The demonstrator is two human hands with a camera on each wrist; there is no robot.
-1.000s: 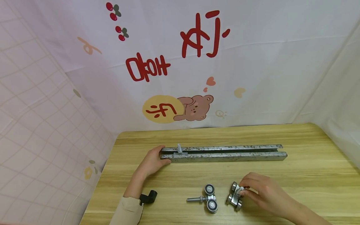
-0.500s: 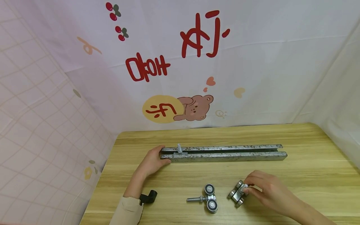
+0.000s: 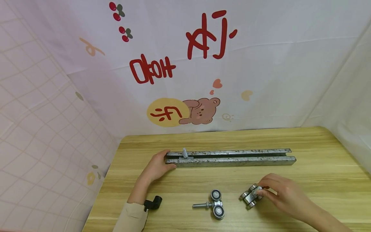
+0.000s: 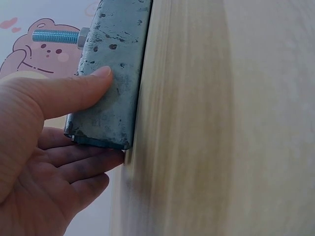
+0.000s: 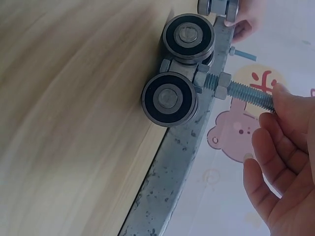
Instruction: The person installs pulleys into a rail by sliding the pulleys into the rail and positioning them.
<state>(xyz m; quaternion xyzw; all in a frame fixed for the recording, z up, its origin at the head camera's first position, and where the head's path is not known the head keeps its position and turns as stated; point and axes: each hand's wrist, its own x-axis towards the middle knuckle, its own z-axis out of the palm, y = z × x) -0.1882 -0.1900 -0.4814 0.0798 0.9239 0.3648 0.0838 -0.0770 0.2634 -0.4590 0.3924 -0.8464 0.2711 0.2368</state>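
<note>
My left hand (image 3: 156, 166) grips the left end of a grey, rust-spotted metal rail (image 3: 237, 160). In the left wrist view its thumb (image 4: 78, 93) lies on the rail's side wall, fingers round the end. A threaded bolt with a nut (image 4: 82, 38) sticks out of the rail's slot near that hand. Thumb and fingertips of my right hand (image 3: 285, 195) pinch the bolt (image 5: 251, 94) of a wheeled roller trolley (image 3: 250, 197). Its wheels (image 5: 168, 98) are down at the table, the bolt pointing up.
A second roller trolley (image 3: 217, 204) lies on its side between the hands, its bolt pointing left. The wooden table (image 3: 179, 183) ends at a white printed curtain (image 3: 261, 71) behind the rail. A black strap piece (image 3: 153, 203) sits at the left wrist.
My right hand has moved the roller trolley a little to the right and slightly back, turning it somewhat. The left hand and rail stay where they were.
</note>
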